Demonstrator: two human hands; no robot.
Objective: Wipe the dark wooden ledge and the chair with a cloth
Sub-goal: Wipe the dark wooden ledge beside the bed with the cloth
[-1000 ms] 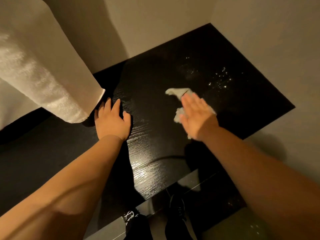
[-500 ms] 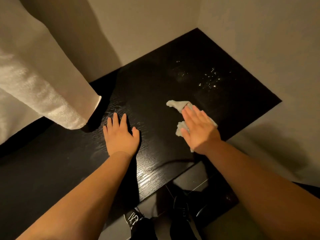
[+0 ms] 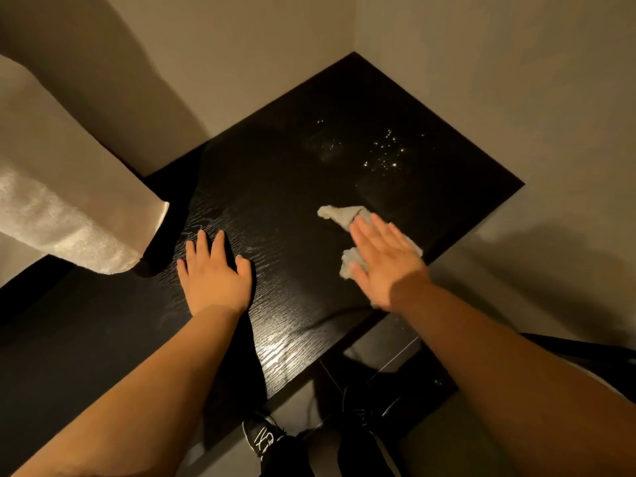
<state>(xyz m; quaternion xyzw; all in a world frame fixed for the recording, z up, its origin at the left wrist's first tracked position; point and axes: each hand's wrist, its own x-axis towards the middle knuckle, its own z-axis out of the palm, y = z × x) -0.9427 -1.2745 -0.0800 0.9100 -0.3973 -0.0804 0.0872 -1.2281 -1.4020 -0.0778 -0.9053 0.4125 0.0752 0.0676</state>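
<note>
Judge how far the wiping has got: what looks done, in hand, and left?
Looks done: the dark wooden ledge shines near its front edge. In hand: the right hand presses a crumpled pale cloth; the left hand rests flat. Left: glinting specks towards the far corner, and the chair, not clearly visible.

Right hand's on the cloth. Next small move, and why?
Probably slide the right hand, which presses flat on the crumpled white cloth, forward toward the far corner of the dark wooden ledge. Glinting specks lie just beyond the cloth, seemingly not yet wiped. The left hand rests flat on the ledge and could brace the reach.
</note>
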